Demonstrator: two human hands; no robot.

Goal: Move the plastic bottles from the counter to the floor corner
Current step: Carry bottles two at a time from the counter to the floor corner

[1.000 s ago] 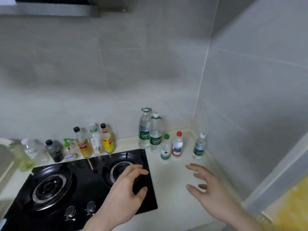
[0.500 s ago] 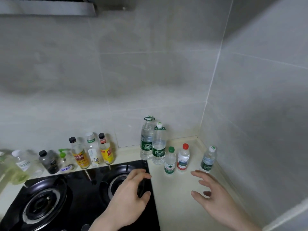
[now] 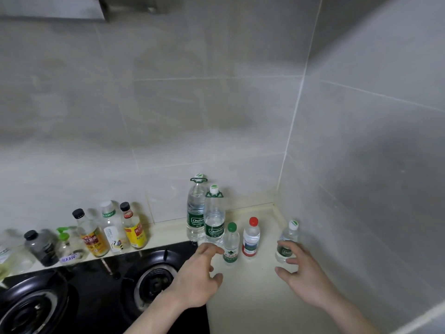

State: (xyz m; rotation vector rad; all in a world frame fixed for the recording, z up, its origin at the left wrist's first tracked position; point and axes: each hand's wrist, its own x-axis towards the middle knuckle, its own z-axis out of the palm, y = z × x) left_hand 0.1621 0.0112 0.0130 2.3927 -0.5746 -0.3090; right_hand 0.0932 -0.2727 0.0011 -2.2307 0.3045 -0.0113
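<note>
With both hands spread, we close the right hand [image 3: 304,276] round the corner bottle [image 3: 287,242] and the left hand [image 3: 199,278] round the green-capped bottle [image 3: 231,244] left of it.

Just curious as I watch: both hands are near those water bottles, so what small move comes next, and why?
Probably the right hand closes round the small white-capped bottle: its open fingers already flank it without gripping. The left hand reaches, open, toward the green-capped bottle.

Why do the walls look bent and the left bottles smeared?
Head view: the wide-angle lens curves the tile lines; the far-left bottles blur at the edge; soft shadows mottle the wall; the stove glass reflects faintly; both hands stay fairly sharp.
</note>
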